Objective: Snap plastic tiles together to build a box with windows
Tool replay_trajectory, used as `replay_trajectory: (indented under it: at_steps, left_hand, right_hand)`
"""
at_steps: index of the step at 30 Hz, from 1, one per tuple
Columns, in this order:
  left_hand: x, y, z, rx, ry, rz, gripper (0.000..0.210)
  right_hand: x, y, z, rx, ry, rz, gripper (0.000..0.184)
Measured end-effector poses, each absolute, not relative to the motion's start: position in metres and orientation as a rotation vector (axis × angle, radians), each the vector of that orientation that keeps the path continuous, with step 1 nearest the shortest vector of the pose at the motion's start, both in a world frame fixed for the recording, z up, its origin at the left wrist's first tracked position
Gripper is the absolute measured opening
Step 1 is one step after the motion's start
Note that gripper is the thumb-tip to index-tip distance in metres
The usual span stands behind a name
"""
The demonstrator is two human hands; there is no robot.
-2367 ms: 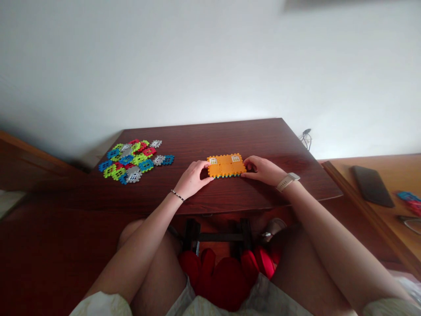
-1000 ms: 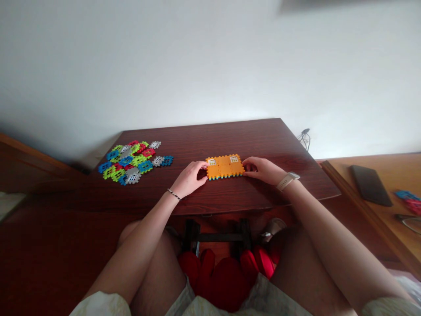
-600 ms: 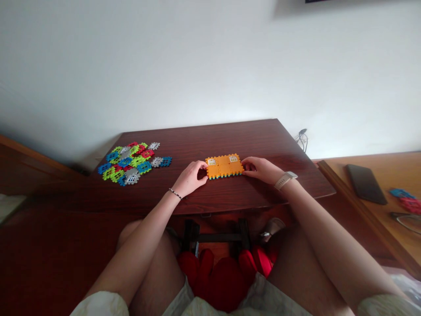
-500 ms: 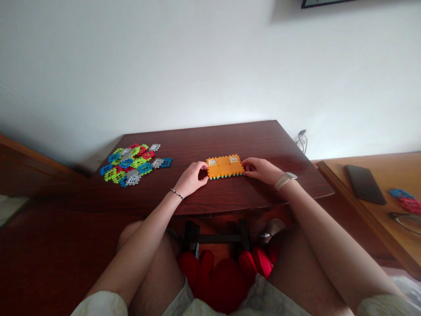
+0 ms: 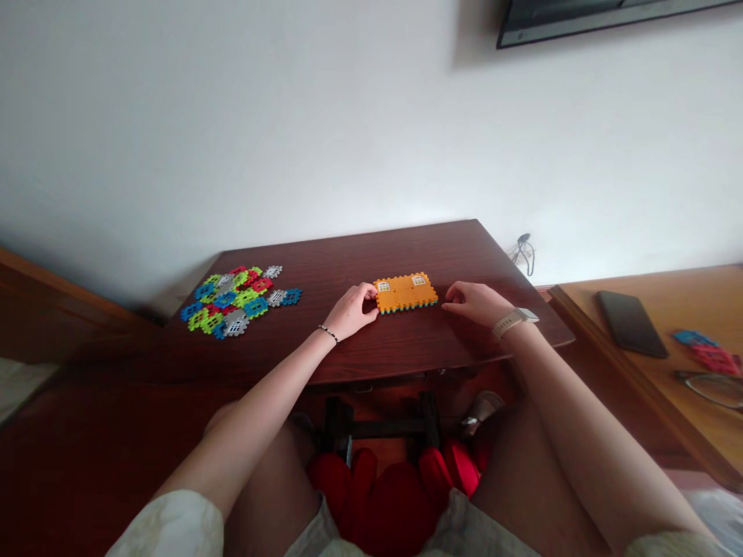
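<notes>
- A loose heap of coloured tiles [image 5: 235,298], green, blue, red and grey, is lying at the far left of the counter [image 5: 360,344], well apart from both hands; none of these pieces is joined to the orange work, so, judging by that, much of the set is waiting unused.
- Between the heap and the hands, a bare stretch of dark wood is offering open room for sliding pieces across.
- The left hand [image 5: 351,309] is resting with curled fingers at the left edge of the orange panel [image 5: 406,292], its fingertips touching that edge; whether it is pinching the edge or only steadying it, I cannot tell.
- The orange panel is lying flat near the middle of the counter, made of several orange tiles already locked together, two of them showing small white windows along the far side, with a thin blue layer showing under its near edge; this part looks finished as a flat slab.
- The right hand [image 5: 477,302] is sitting just beside the panel's right edge, apart from it, fingers loosely bent and holding nothing.
- The counter's near edge is running close under both wrists, and its right edge is dropping off a little past the right hand, so room on that side is tight.
- Farther right, a lighter wooden surface [image 5: 667,325] is carrying a dark flat device [image 5: 631,322].
</notes>
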State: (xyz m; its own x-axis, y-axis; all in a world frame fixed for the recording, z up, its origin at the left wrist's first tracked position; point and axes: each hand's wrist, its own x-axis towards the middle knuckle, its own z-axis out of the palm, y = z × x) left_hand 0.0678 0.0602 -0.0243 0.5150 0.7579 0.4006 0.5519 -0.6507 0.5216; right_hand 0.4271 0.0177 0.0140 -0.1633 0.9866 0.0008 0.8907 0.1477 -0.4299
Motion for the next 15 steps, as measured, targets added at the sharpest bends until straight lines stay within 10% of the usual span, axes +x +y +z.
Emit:
replay_trajectory:
  at_steps: [15]
  left_hand:
    - [0.157,0.133,-0.034,2.441,1.046,0.899,0.033]
  right_hand:
    - [0.425,-0.006,0.023,-1.933,-2.101,0.479,0.016]
